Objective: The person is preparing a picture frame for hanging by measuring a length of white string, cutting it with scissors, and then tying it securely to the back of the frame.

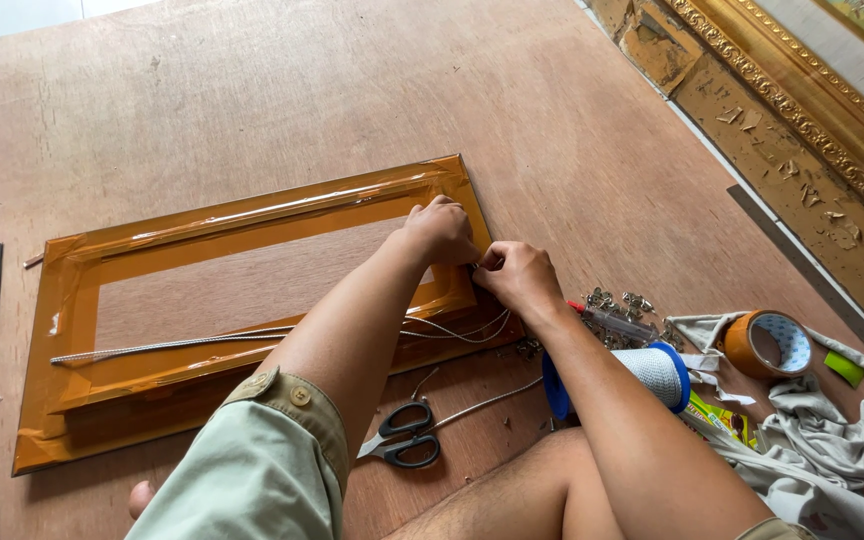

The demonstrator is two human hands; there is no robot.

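1. So, both hands are bunched together at the right end of the picture frame (242, 300), which lies flat on the plywood board (252, 90) and is wrapped all over in glossy brown tape.
2. Left hand (439, 232) rests on the frame's right rail, fingers curled down and pressing on it. Can't tell if it's actually pinching anything underneath.
3. Right hand (519, 278) sits just beside it, touching or nearly so, fingertips pinched narrow right at the frame's edge. Whatever is in that pinch is too small to make out.
4. A thin braided wire (167, 346) runs along the frame's lower rail from the left, and loops loosely near the right corner below the hands.
5. Scissors (402, 433) with black handles lie closed on the board near the person's knee, with another length of wire next to them.
6. To the right: a spool (652, 375) with blue ends, a little heap of small metal hangers (620, 300), a roll of brown tape (767, 343) on a crumpled grey cloth (832, 440).
7. An ornate gold frame (802, 100) leans in the upper right corner.
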